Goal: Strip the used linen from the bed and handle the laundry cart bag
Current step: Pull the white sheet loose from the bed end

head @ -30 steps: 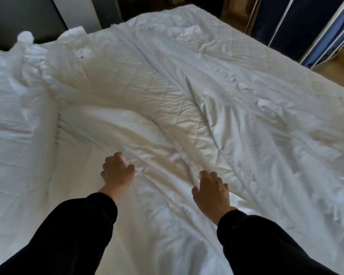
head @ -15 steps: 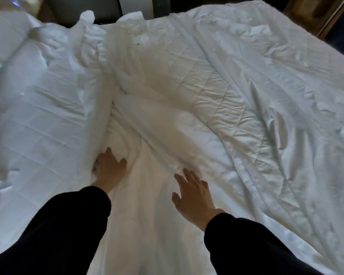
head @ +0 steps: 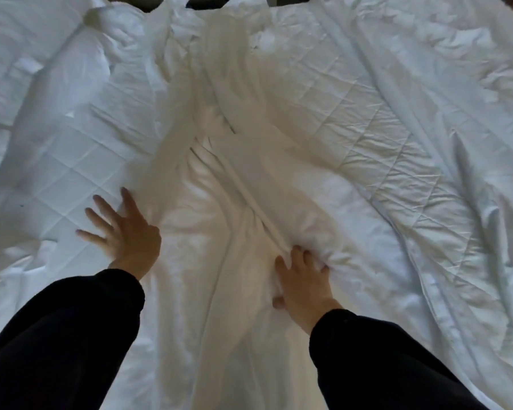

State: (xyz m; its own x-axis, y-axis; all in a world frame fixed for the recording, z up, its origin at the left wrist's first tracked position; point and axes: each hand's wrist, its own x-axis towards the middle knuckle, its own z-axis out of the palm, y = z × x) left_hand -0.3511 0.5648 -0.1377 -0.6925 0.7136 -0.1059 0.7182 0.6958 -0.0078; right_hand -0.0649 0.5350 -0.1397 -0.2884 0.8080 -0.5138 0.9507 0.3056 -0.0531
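Now my left grip [head: 125, 232] has let go and lies spread flat on the quilted pad [head: 57, 179]. My right grip [head: 302, 279] has dug in, fingers curled round a fold of the sheet [head: 219, 202]. The sheet is bunched in one long strip down the middle of the bed, from the near edge to the far edge. It runs between my grips. My right grip has it, so I think that one pulls toward the near edge.
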